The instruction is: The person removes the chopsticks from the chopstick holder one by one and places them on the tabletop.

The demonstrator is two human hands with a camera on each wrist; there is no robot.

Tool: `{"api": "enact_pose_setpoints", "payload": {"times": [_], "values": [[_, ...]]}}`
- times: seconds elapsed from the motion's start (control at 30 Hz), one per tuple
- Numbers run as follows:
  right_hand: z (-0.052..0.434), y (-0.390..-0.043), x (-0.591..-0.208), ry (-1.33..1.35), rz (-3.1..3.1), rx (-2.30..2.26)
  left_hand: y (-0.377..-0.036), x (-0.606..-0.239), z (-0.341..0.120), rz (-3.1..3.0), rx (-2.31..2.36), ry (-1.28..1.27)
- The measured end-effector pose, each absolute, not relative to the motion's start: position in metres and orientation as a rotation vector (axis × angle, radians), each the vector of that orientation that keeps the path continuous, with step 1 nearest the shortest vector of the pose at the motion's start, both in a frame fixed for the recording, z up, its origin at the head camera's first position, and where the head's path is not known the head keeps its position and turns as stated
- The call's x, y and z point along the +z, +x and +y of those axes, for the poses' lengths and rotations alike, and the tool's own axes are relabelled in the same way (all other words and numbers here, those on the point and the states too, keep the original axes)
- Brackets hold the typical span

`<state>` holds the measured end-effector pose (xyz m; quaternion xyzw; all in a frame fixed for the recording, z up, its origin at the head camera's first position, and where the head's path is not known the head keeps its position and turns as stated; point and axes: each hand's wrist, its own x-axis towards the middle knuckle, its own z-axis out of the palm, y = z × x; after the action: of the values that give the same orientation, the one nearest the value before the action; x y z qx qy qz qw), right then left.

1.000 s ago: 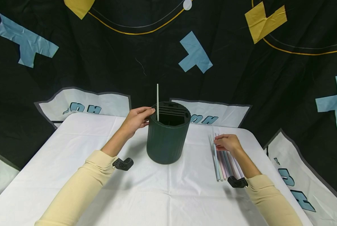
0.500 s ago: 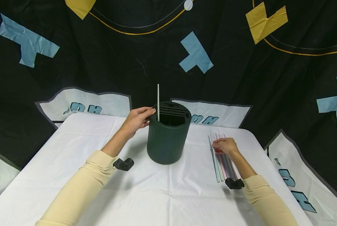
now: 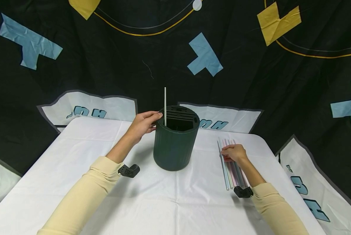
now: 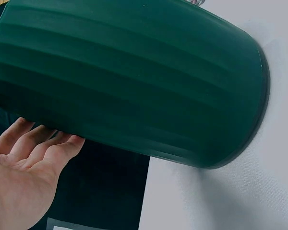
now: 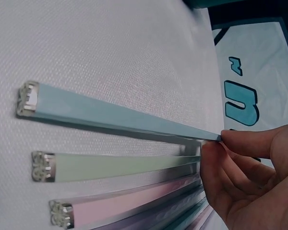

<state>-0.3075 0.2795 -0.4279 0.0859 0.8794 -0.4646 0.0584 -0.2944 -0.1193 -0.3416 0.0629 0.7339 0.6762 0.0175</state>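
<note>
1. The left hand (image 3: 143, 123) rests against the upper rim of the dark green holder (image 3: 175, 140), fingers straight and apart, steadying it without curling round it. In the left wrist view the fingertips (image 4: 48, 143) lie along the ribbed wall.
2. The holder stands upright on the white table (image 3: 75, 163), near the middle. One white stick (image 3: 165, 104) already stands upright in a slot at the holder's left edge.
3. To the right, a row of pastel sticks (image 3: 231, 166) lies flat on the table, side by side.
4. The right hand (image 3: 233, 152) is at the far end of that row, finger and thumb pinched on the pale blue stick (image 5: 115, 117), whose end sits slightly raised above the green and pink ones beside it.
5. To do this well, it seems best to lift only the one stick cleanly, keep the pinch near its end, and hold the holder firm so a slot stays lined up.
</note>
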Motion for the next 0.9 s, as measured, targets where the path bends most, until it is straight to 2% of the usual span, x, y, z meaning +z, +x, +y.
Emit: {"api": "enact_pose_setpoints", "payload": {"times": [0.9], "values": [[0.2823, -0.3097, -0.4356, 0.288, 2.699, -1.389, -0.2954, -0.3422, -0.1194, 2.272, 2.105, 0.184]]}}
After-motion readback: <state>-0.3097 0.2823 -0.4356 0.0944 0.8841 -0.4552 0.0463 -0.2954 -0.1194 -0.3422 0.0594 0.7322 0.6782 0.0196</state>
